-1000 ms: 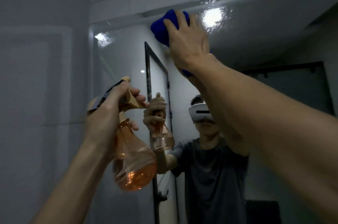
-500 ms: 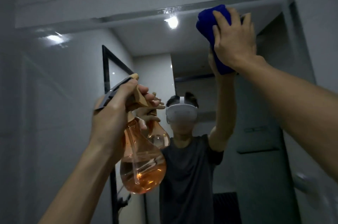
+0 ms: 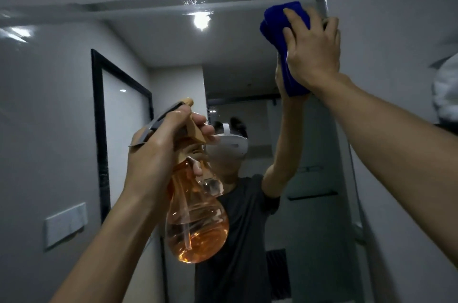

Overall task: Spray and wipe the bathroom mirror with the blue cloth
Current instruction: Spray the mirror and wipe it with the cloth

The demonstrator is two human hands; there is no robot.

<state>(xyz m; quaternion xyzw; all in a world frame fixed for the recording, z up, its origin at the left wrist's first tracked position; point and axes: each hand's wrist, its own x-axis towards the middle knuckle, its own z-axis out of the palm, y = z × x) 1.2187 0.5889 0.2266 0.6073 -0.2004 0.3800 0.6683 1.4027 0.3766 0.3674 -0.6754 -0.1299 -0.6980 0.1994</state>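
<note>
Wiping is the step in hand, seen through the one head view. The right hand (image 3: 312, 51) lies flat against the folded dark-blue cloth (image 3: 277, 27), fingers straight and pressing it onto the large frameless wall mirror (image 3: 153, 37) at its top right corner, just beside the bevelled edge. Part of the cloth shows above and to the left of the fingers, and a strip hangs below the heel of the palm.

The left hand (image 3: 158, 156) is lower and nearer, at the left of centre, with its fingers curled round the neck and the grey-and-tan trigger head of the clear, bulb-shaped orange plastic spray bottle (image 3: 197, 223). The bottle hangs upright in front of the glass, apart from it, and holds liquid in roughly its lower half.

As a judgement, spraying has at least begun: fine droplets glint along the mirror's top edge near the reflected ceiling light (image 3: 201, 21), and faint streaks show at the far left top. The cloth sits at the topmost band, so the wipe looks early; the middle and lower glass, where the person's reflection stands, seems still to be covered. Whether those parts are wet cannot be told in this dim light. A white wall switch plate (image 3: 65, 224) sits low on the left.
</note>
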